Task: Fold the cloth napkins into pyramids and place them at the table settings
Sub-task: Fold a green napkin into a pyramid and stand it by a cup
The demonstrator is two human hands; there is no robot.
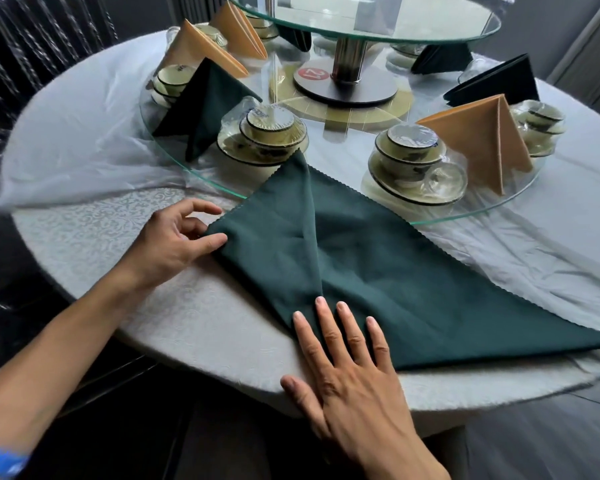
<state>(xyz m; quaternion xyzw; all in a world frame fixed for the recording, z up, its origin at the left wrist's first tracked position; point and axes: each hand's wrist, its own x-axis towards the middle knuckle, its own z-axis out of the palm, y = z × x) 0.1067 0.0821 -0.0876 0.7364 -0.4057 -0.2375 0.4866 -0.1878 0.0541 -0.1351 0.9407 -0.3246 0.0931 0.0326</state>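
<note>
The right hand [347,368] lies flat and released, its 4 fingers straight on the near fold of the dark green napkin [378,265], pinning the cloth at the bottom of a centre crease while the thumb rests on the tabletop [201,323] just off the fabric. The left hand [177,240] is grasping the napkin's left corner, thumb and curled fingers pinching the point where it meets the pale damask cover.

The napkin lies spread as a wide triangle on the near part of the tabletop, its far tip reaching up over the edge of the glass turntable [465,213] and touching a wrapped bowl set [267,136]. Its right corner stretches well out toward the table's right edge.

On the turntable stand finished pyramids: a green one [208,109] to the left of that bowl set, an orange one [485,140] to the right beside another wrapped bowl set [413,161], and more in orange and green further round.

The step in hand looks like bringing the left corner across to the middle. To do it well, the flat hand should hold its place as the pivot so the crease runs straight from it to the far tip; the pinched corner should travel low and taut, and its zigzag edge should line up along the centre before the fold is smoothed down.
</note>
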